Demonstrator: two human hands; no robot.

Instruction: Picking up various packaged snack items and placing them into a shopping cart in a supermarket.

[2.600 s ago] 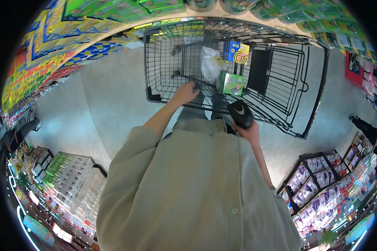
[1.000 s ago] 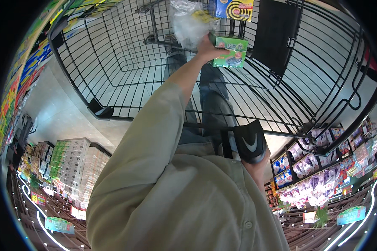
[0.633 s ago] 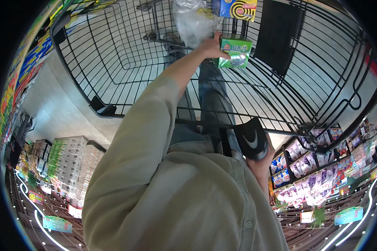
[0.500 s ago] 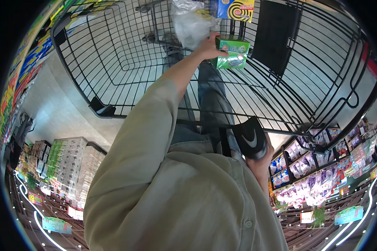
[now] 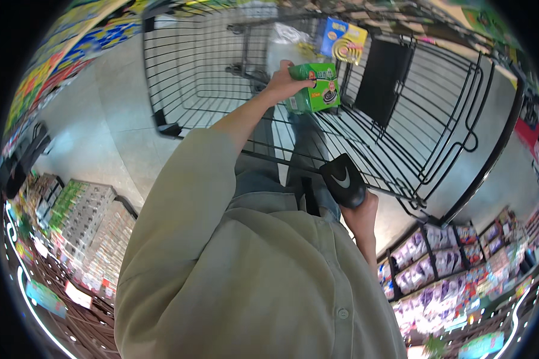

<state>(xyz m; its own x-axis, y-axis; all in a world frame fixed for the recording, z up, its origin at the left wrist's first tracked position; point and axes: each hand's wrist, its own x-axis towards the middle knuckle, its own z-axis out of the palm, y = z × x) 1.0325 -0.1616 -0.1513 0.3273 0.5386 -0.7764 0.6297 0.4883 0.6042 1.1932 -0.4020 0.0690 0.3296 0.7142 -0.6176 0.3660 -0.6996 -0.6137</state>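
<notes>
Cart (image 5: pixel 384 84) behind green box (image 5: pixel 324 94), print cameraward

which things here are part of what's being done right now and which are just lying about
In use:
- green box, gripped by the left hand
- black handheld device, in the right hand
- shopping cart

Just about:
- blue-and-yellow box
- plastic bag
- purple-and-white packages

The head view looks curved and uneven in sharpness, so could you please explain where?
Head view: fisheye distortion bows the shopping cart, and the corners fall black; blur softens the plastic bag, while the green box in the left hand looks sharper.
</notes>
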